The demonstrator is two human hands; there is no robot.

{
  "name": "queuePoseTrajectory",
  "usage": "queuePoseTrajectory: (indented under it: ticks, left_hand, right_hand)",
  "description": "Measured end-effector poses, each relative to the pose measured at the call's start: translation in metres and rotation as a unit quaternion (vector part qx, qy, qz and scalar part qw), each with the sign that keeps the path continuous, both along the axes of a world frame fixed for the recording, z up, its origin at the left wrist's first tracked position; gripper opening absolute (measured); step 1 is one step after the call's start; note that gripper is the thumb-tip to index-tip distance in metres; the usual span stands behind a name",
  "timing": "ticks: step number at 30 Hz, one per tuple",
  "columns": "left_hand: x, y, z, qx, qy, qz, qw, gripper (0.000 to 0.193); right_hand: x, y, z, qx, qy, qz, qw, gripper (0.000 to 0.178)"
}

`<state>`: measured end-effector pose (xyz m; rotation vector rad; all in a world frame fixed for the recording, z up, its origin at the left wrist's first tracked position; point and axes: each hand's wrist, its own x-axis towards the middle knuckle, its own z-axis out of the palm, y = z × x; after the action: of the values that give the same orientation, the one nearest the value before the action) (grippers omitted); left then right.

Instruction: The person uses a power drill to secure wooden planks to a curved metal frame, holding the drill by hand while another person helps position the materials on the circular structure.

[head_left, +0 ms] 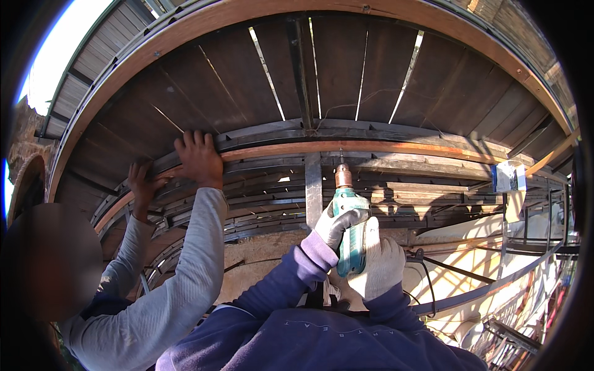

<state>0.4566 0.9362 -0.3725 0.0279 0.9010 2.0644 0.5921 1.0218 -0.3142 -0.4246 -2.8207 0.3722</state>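
Between my gloved hands is a teal power drill [352,244], its chuck pointing away from me. My left hand [337,225] is closed around the drill's front body. My right hand [378,260] wraps the rear right side of it, partly hiding the grip. The thin bit [341,156] meets or nearly meets a long reddish-brown wooden strip [396,147]; whether it has entered the wood I cannot tell. Behind that strip runs a dark metal rail [365,133]. To the left, a co-worker's bare hands [201,162] press on the strip and rail.
Dark planks [346,74] with bright gaps lie beyond the rail, under another wooden strip [278,7]. A metal post [314,191] stands just left of the drill. A small box [510,177] sits at the right. A black cable [429,278] loops near my right wrist.
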Motion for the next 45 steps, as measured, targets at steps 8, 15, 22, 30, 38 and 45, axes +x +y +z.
queuePoseTrajectory:
  ticks: [8, 15, 22, 30, 38, 45]
  left_hand:
    - [0.000, 0.002, 0.002, -0.016, -0.019, 0.004, 1.000, 0.043]
    - [-0.003, 0.002, -0.003, 0.015, -0.005, -0.013, 1.000, 0.040]
    - [-0.003, 0.001, -0.003, -0.001, -0.010, -0.026, 1.000, 0.039]
    - [0.001, 0.002, -0.013, 0.012, -0.006, -0.001, 1.000, 0.039]
    - [-0.003, 0.003, 0.005, 0.009, -0.026, -0.015, 0.999, 0.034]
    - [-0.004, 0.005, 0.001, 0.004, 0.035, -0.008, 0.999, 0.033]
  right_hand:
    - [0.003, 0.003, -0.009, -0.002, -0.001, 0.009, 1.000, 0.095]
    - [0.008, 0.008, -0.022, 0.058, -0.021, 0.018, 0.998, 0.101]
    - [0.000, 0.003, 0.000, -0.011, -0.012, -0.001, 1.000, 0.081]
    - [0.002, 0.004, 0.004, -0.008, -0.050, 0.008, 0.999, 0.100]
    - [-0.003, 0.000, 0.019, -0.007, 0.055, 0.027, 0.998, 0.096]
    - [-0.002, 0.003, 0.005, -0.091, -0.021, -0.011, 0.996, 0.087]
